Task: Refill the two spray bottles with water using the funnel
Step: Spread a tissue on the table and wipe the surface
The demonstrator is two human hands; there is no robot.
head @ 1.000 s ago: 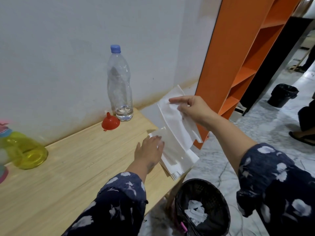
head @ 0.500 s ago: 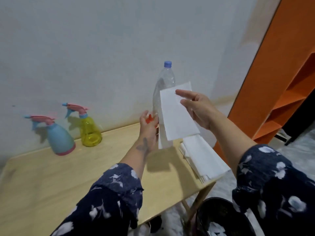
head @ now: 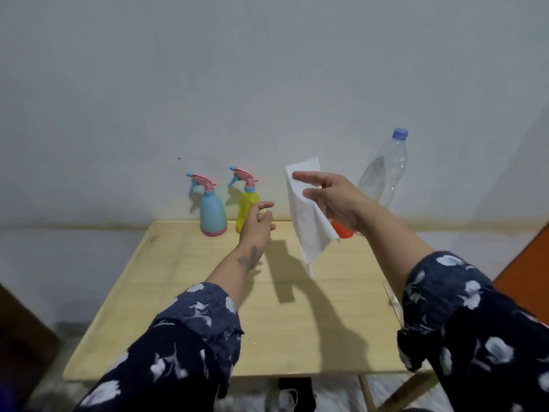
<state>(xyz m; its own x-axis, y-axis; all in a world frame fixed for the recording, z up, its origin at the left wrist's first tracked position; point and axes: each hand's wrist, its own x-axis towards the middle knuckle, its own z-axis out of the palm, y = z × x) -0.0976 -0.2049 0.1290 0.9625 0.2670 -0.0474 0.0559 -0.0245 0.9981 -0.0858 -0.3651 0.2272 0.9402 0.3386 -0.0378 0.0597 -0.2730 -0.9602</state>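
Note:
A blue spray bottle and a yellow spray bottle, both with pink triggers, stand at the back of the wooden table by the wall. My left hand hovers just in front of the yellow one, fingers loosely curled, holding nothing. My right hand pinches a white paper sheet that hangs down above the table. The red funnel peeks out under my right hand. A clear water bottle with a blue cap stands at the back right, nearly empty.
A stack of white paper shows as a sliver at the table's right edge, mostly hidden by my right sleeve. An orange shelf unit stands to the right. A dark object is at the lower left.
The view has swung left. My left hand moved away from the funnel toward the yellow spray bottle. My right hand still carries the paper sheet, now further left over the table.

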